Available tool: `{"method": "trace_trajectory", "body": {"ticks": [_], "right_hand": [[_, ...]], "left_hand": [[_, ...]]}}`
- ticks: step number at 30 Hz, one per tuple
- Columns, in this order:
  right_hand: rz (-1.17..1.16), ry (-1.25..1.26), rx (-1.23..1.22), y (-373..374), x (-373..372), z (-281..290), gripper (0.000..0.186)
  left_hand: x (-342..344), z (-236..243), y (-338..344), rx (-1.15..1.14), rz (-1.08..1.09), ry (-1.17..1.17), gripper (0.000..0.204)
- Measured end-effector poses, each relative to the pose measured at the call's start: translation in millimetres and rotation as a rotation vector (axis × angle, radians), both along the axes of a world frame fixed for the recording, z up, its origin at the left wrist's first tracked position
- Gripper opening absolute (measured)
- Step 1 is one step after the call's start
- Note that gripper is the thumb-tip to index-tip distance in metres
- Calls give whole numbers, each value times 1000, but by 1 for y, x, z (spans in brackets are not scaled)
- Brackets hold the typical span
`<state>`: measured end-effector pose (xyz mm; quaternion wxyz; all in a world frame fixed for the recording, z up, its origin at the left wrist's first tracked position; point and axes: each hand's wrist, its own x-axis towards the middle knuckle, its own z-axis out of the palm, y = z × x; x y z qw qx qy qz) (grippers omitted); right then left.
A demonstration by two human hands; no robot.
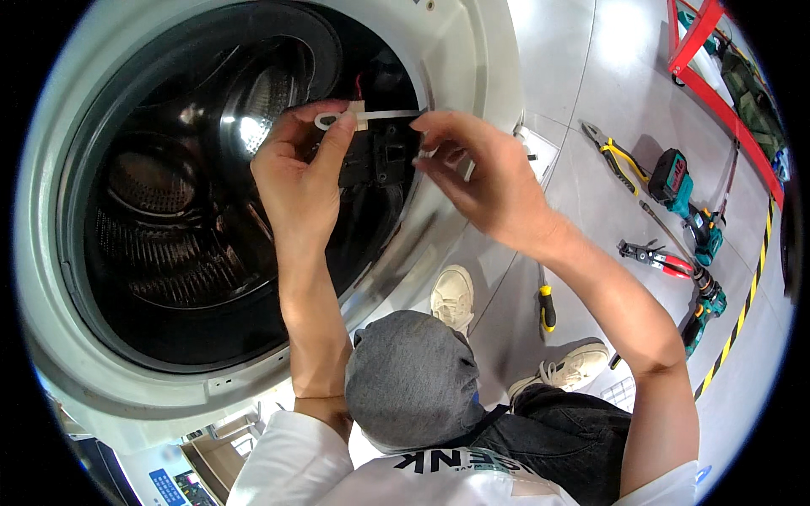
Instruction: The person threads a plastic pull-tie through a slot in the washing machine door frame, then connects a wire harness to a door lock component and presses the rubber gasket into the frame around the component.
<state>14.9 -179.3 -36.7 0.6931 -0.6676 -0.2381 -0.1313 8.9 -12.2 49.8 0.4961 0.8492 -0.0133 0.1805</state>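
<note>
A white strip with a looped end [390,114] is pinched in my left hand [299,173], against a beige connector [359,107] with red wire above it. Behind them, a black plastic part [380,173] sits inside the round opening of a washing machine [80,253], whose metal drum shows to the left. My right hand [485,177] is beside the strip's right end, its fingers bent with thumb and index apart; whether a fingertip touches the strip I cannot tell.
On the tiled floor at right lie pliers [620,164], teal power tools [675,177], a red-handled tool [671,261] and a screwdriver [547,308]. A red frame [692,38] and striped tape [734,337] border them. A grey cap [405,379] and white shoes [451,295] show below.
</note>
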Motion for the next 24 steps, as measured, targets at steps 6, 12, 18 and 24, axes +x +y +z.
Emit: {"method": "trace_trajectory", "body": {"ticks": [6, 12, 18, 24], "right_hand": [[-180, -313, -269, 2, -12, -1, 54], [-389, -452, -292, 13, -11, -1, 56], [-336, -404, -197, 11, -11, -2, 56], [-240, -272, -91, 5, -15, -1, 46]], "left_hand": [[1, 5, -1, -63, 3, 68, 15], [5, 11, 1, -2, -2, 137, 20], [1, 35, -8, 27, 16, 290, 23], [1, 37, -2, 119, -133, 280, 27]]}}
